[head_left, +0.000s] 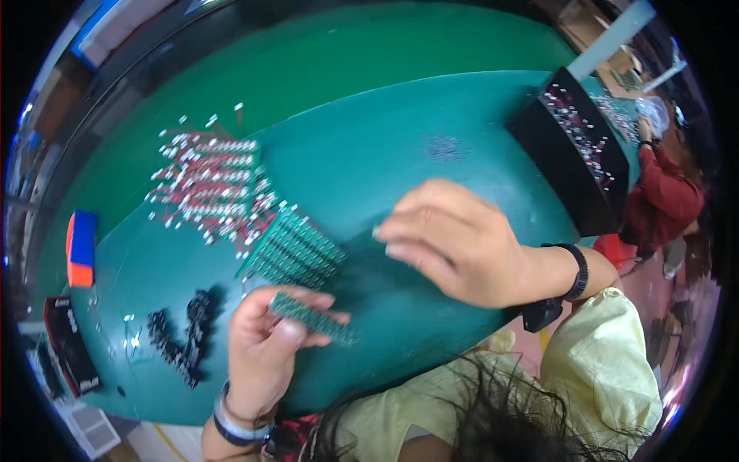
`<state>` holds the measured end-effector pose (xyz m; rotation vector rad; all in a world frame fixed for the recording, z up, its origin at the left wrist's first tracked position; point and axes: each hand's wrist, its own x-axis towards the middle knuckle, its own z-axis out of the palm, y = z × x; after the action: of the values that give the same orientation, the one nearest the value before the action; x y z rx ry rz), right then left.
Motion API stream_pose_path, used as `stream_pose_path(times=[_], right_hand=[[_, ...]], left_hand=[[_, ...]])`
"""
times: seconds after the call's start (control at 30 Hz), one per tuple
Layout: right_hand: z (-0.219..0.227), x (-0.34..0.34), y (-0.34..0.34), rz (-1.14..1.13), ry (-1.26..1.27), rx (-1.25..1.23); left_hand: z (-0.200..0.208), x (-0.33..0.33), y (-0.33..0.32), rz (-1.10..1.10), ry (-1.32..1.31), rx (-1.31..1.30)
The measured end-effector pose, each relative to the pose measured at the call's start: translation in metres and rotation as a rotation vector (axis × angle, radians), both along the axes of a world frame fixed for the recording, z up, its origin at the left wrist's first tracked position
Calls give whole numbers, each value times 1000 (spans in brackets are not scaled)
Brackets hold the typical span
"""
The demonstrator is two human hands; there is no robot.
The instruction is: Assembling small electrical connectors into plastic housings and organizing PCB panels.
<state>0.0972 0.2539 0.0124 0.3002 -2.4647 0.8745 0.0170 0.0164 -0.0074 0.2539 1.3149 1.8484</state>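
Note:
Near the front edge of the table, my left hand point(265, 339) is closed around a narrow green circuit board point(312, 317), thumb on top. To its right, my right hand point(458, 242) is raised over the table, with fingers and thumb drawn together. A tiny pale spot shows at its fingertips; whether it is a part or a nail is too blurred to tell. Just beyond the left hand lies a panel of green circuit boards point(296, 248). Several boards with red wires and white connectors point(208, 181) are laid out beyond that, to the left.
A heap of small metal-looking pieces point(444, 148) lies on the green table point(362, 146). At right stands a black bin point(566, 158) of wired connectors; a co-worker in a red sleeve point(670, 185) is behind it. Black parts point(185, 339), an orange-and-blue box point(81, 248) and a black box point(69, 346) are at left.

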Motion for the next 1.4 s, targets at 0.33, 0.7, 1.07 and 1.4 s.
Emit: stream_pose_path(times=[0.33,0.7,1.07,1.4], right_hand=[[-12,-32,-51,341,58,-248],[-21,-33,-55,335,270,-8],[-35,-30,-60,354,241,-37],[-35,-30,-56,421,-130,-362]], left_hand=[[-9,-8,-5,-27,-184,94],[-13,-4,-3,32,-356,144],[-25,-4,-2,-23,-308,92],[-21,-6,-4,-84,-341,205]])
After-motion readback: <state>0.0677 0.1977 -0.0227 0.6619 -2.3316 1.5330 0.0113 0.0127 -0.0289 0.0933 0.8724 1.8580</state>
